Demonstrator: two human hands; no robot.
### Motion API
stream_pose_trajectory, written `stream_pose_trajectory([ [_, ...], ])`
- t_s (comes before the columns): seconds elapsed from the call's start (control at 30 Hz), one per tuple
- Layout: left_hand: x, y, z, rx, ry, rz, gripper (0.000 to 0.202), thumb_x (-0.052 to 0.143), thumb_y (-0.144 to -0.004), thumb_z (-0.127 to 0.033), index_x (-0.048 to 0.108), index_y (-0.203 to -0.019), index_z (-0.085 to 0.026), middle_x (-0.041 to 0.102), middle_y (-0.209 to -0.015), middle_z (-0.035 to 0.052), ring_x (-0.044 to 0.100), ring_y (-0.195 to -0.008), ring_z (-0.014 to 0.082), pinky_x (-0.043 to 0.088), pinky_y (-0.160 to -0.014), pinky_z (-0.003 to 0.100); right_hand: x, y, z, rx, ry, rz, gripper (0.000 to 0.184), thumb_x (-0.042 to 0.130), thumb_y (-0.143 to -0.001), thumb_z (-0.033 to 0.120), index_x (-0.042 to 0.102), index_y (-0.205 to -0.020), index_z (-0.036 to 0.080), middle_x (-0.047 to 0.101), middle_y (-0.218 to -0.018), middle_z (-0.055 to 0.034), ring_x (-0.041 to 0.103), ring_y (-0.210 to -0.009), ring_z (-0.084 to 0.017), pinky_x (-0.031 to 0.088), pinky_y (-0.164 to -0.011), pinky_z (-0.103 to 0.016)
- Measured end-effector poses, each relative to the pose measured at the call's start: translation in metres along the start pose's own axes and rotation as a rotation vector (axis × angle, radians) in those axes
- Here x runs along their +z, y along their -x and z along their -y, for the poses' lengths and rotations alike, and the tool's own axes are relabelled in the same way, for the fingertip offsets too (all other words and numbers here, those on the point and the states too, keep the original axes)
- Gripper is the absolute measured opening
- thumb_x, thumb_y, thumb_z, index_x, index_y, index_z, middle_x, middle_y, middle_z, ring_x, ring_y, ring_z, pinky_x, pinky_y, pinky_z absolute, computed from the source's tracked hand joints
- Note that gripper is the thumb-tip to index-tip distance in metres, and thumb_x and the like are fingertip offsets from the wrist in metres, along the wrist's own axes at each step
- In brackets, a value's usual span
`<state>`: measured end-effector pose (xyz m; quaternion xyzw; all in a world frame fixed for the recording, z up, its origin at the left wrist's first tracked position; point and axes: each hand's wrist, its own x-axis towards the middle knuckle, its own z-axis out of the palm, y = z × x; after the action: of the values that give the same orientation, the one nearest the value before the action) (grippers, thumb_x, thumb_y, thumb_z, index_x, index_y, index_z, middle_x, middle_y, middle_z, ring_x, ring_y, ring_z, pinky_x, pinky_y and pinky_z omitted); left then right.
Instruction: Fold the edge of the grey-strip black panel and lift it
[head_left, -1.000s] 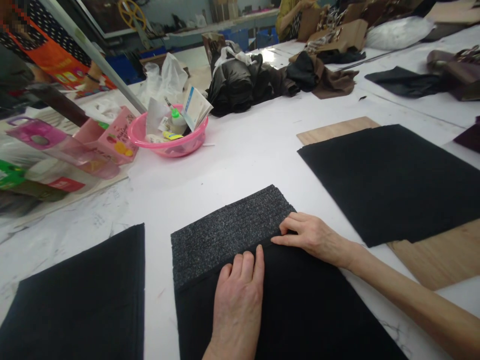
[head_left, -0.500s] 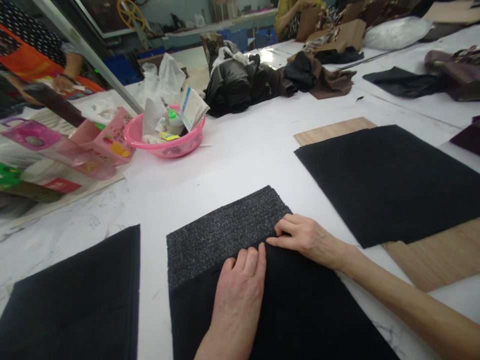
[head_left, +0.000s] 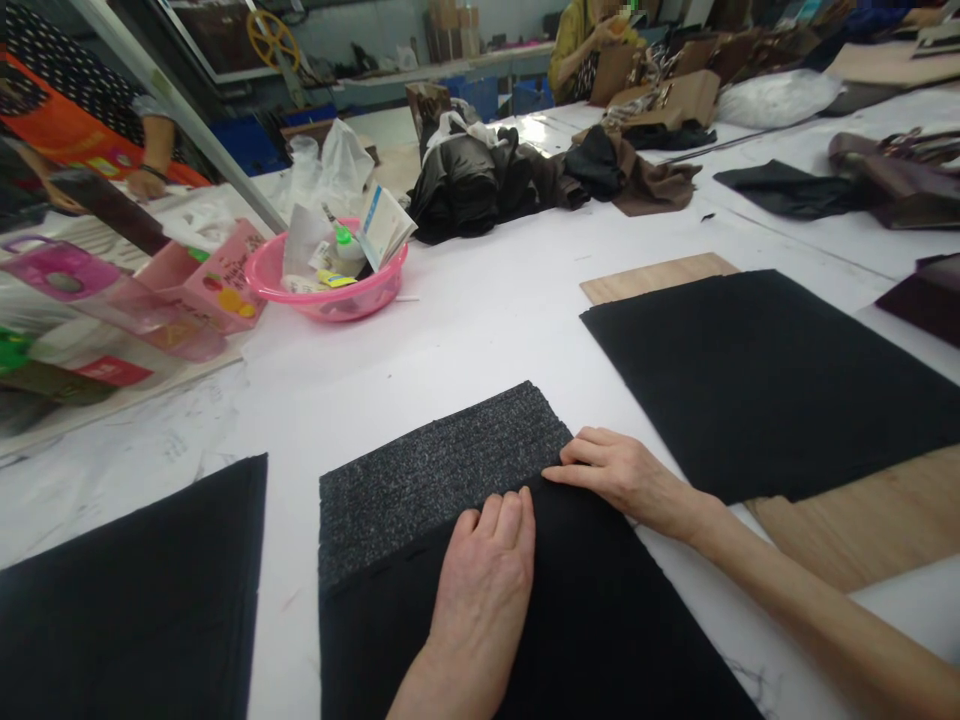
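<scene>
A grey ribbed carpet piece (head_left: 431,475) lies in front of me on the white table (head_left: 465,330). A black felt sheet (head_left: 570,620) covers its near part. My left hand (head_left: 484,580) lies flat on the black sheet, fingers together, fingertips at its far edge. My right hand (head_left: 619,475) rests at the same edge further right, fingers curled and pressing the edge down; I cannot make out whether they pinch it.
More black felt lies at the near left (head_left: 127,600) and on a wooden board (head_left: 870,520) at the right (head_left: 757,375). A pink basin (head_left: 334,285) with bottles and papers stands at the back left, near pink boxes (head_left: 217,280). Dark fabric heaps (head_left: 487,175) and other people are further back.
The view has shifted slightly; both hands stay at the black sheet's far edge, the left nudged a little forward. The sheet covers slightly more of the grey piece.
</scene>
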<state>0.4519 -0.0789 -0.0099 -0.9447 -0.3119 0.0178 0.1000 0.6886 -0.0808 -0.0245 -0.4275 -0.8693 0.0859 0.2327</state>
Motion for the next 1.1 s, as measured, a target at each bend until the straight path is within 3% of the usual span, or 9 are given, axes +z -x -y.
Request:
stream_pose_trajectory([
  [0.23, 0.002, -0.002, 0.001, 0.017, 0.003, -0.008, 0.051, 0.062, -0.083, -0.006, 0.051, -0.133, -0.007, 0.061, -0.104, 0.0066, 0.058, -0.091, 0.0212, 0.054, -0.072, 0.034, 0.001, 0.002, -0.006, 0.003, -0.071, -0.032, 0.023, 0.044, -0.103, 0.014, 0.066, -0.108, 0.016, 0.061, -0.095, -0.0071, 0.054, -0.089, -0.018, 0.050, -0.077, -0.031],
  [0.9, 0.000, -0.015, -0.002, 0.040, -0.022, -0.018, 0.056, 0.064, -0.082, -0.009, 0.050, -0.136, -0.015, 0.059, -0.091, 0.0022, 0.056, -0.078, 0.0202, 0.051, -0.062, 0.034, -0.005, 0.007, -0.005, 0.028, 0.044, -0.011, 0.025, 0.043, -0.103, 0.013, 0.065, -0.114, 0.018, 0.058, -0.095, -0.0072, 0.053, -0.090, -0.018, 0.047, -0.079, -0.031],
  [1.1, -0.004, -0.023, -0.003, 0.106, -0.036, -0.026, 0.057, 0.059, -0.078, 0.000, 0.050, -0.134, -0.007, 0.061, -0.103, 0.0067, 0.058, -0.087, 0.0210, 0.055, -0.070, 0.034, -0.009, 0.012, -0.010, 0.040, 0.054, -0.019, 0.025, 0.042, -0.102, 0.009, 0.065, -0.110, 0.015, 0.059, -0.095, -0.0068, 0.052, -0.090, -0.018, 0.047, -0.078, -0.030],
])
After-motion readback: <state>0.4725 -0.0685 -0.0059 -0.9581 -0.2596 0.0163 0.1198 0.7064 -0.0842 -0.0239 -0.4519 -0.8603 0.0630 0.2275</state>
